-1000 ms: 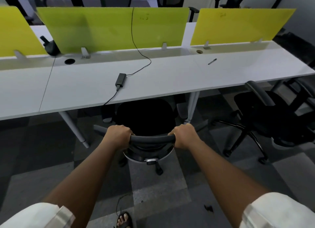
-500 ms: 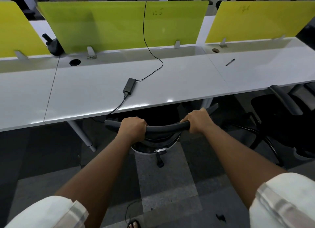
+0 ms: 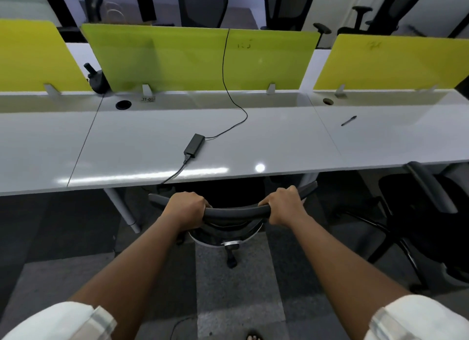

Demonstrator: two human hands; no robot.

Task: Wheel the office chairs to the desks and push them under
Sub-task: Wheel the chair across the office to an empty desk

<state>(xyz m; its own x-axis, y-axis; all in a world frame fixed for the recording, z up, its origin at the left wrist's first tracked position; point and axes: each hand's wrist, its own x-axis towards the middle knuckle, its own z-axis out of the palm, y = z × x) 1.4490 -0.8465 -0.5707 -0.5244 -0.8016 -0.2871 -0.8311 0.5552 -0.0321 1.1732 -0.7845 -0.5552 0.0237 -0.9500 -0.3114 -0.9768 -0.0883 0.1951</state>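
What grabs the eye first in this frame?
Two bare forearms reach up the middle, the left hand and right hand gripping the curved top of a black office chair whose seat is already under the white desk. Behind the desk stand bright green and yellow divider panels. On the desktop a black power adapter lies with its cable, and a second chair sits at the right.

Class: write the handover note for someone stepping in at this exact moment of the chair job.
Left hand and right hand both grip the top of the chair's backrest.
The chair's seat is already mostly under the white desk; its back is just short of the edge.
A second chair stands to the right, only partly under.
Left to do: finish this push, then tuck in the second chair.
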